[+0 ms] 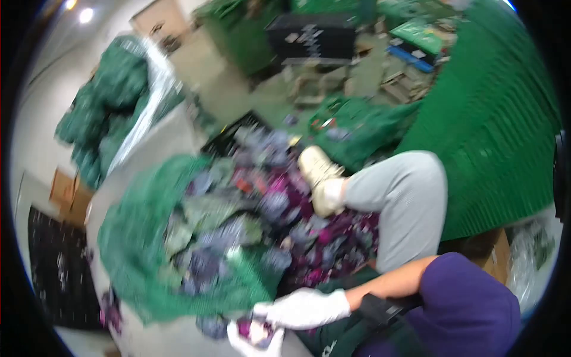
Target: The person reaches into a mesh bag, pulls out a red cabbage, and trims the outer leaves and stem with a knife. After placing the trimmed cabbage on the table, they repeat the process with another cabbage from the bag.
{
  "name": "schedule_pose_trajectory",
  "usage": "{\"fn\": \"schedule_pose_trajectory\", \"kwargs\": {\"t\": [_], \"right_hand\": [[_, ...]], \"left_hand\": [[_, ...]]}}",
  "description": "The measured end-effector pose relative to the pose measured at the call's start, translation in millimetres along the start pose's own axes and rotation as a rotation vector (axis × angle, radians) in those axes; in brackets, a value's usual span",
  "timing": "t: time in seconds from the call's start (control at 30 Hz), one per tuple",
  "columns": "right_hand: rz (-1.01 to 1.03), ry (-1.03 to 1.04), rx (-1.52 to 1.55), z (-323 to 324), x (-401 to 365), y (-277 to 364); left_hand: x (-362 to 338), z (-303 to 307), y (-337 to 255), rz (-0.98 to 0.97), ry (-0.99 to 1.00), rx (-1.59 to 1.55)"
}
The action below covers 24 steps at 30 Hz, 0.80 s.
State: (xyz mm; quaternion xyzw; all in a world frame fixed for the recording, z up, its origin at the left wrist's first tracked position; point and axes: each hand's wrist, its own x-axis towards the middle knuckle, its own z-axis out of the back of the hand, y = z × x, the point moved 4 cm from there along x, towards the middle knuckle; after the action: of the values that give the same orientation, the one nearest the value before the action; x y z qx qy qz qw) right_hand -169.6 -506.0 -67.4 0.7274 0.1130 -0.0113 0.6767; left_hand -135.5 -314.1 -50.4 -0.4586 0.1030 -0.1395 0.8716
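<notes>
A red cabbage (pixel 260 334) with purple and pale parts showing rests in my white-gloved left hand (pixel 253 348), whose fingers curl around it at the bottom of the head view. Just above it my right hand (pixel 306 309), also gloved in white, is closed with its fingertips close to the cabbage. Whatever it grips, if anything, is blurred and hidden. Beyond both hands lies an opened green mesh sack (pixel 140 250) holding several red cabbages (pixel 202 268) with loose grey-green outer leaves.
Purple leaf scraps (pixel 333 244) cover the floor around my shoe (pixel 321 178). A black crate (pixel 238 128) stands behind the sack. Filled green sacks (pixel 116 77) are piled at left. Green corrugated sheeting (pixel 488 119) rises at right. Dark stacked crates (pixel 310 38) stand at the back.
</notes>
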Motion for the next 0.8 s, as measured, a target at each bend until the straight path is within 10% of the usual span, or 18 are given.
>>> {"fn": "schedule_pose_trajectory", "kwargs": {"t": [0.07,0.17,0.27,0.8], "right_hand": [[0.456,-0.195,-0.668,5,-7,6],[0.6,-0.275,-0.943,6,-10,22],[0.23,-0.119,-0.387,6,-7,9],[0.34,0.047,-0.986,-8,8,30]], "left_hand": [[1,-4,-6,-0.097,-0.07,-0.057],[-9,-3,1,-0.069,-0.132,-0.046],[-13,1,1,-0.017,-0.144,0.051],[0,-5,-15,-0.101,-0.103,0.148]]}}
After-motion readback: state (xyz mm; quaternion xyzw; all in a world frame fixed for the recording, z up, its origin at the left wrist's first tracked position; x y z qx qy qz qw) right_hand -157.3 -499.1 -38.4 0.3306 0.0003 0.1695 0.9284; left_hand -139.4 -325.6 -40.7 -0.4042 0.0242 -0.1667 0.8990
